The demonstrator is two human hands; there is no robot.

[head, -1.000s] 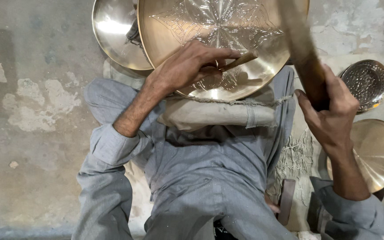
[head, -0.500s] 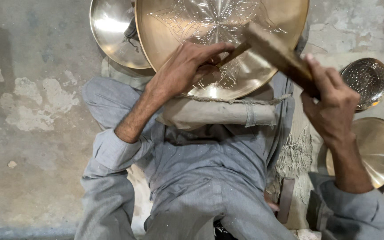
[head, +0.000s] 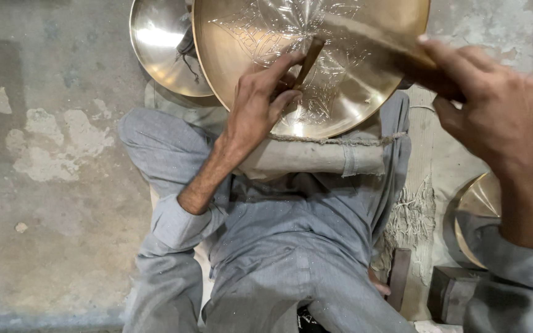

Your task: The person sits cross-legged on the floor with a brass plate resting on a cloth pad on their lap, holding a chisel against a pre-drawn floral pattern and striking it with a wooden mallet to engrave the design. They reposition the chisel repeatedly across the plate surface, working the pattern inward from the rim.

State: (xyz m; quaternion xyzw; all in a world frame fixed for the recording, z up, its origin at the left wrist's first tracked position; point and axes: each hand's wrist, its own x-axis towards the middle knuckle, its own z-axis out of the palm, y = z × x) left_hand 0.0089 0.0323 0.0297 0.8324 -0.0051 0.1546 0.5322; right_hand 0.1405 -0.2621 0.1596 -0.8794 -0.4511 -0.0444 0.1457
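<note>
Two hands work: our left hand (head: 260,102) pinches a thin wooden-handled chisel (head: 308,58) against the engraved round brass plate (head: 365,92); our right hand (head: 495,111) clenches a blurred wooden mallet (head: 371,40) just above it.

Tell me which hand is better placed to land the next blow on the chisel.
Probably the right hand: it grips the blurred mallet above the brass plate. The left hand is busy holding the chisel.

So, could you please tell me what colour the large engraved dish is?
Shiny golden brass, the large engraved dish shows best in the head view.
</note>
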